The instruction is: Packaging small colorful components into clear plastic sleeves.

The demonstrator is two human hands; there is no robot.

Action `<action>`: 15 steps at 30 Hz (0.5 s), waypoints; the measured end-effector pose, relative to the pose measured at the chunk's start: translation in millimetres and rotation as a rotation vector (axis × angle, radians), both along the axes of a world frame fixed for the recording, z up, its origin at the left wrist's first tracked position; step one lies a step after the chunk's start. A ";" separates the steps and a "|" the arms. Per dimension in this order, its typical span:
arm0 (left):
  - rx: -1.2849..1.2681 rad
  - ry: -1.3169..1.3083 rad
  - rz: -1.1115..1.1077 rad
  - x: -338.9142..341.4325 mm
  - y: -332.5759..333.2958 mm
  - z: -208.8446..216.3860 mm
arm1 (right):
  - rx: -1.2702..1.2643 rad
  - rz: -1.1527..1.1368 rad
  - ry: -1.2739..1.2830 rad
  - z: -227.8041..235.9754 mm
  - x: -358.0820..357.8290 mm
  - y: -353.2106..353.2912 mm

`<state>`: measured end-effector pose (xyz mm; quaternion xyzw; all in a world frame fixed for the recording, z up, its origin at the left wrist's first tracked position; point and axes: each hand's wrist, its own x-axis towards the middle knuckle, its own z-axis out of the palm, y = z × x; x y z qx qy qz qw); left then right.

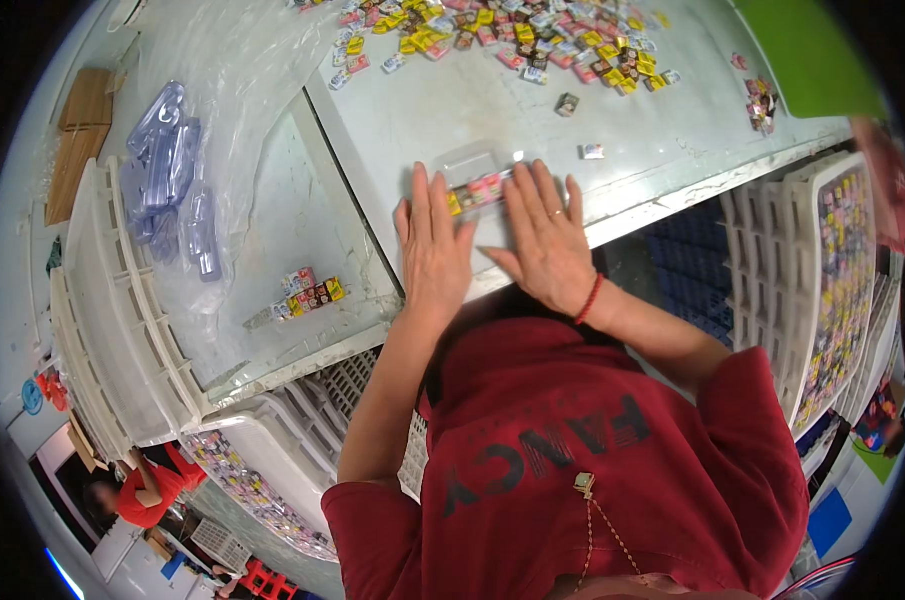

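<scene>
Near the table's front edge, a short row of small pink, brown and yellow packets lies between my hands, with a clear plastic blister tray at its far side. My left hand is flat with fingers stretched, its fingertips against the row's yellow left end. From the other side my right hand, fingers spread, touches the right end. Whether the packets sit inside the clear plastic is hard to tell. One loose white packet lies right of my right hand, and a dark one lies farther back.
A wide heap of loose packets covers the table's far side. At left, empty clear trays lie on plastic film, and a filled group of packets sits nearer. White crates holding packets stand at right. Another person in red is at lower left.
</scene>
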<state>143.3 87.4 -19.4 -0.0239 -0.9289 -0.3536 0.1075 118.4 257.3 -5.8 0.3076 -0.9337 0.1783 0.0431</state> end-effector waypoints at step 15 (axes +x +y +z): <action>0.044 0.114 0.271 2.8 -18.0 14.1 | -0.019 -0.013 0.008 -0.9 -1.2 0.4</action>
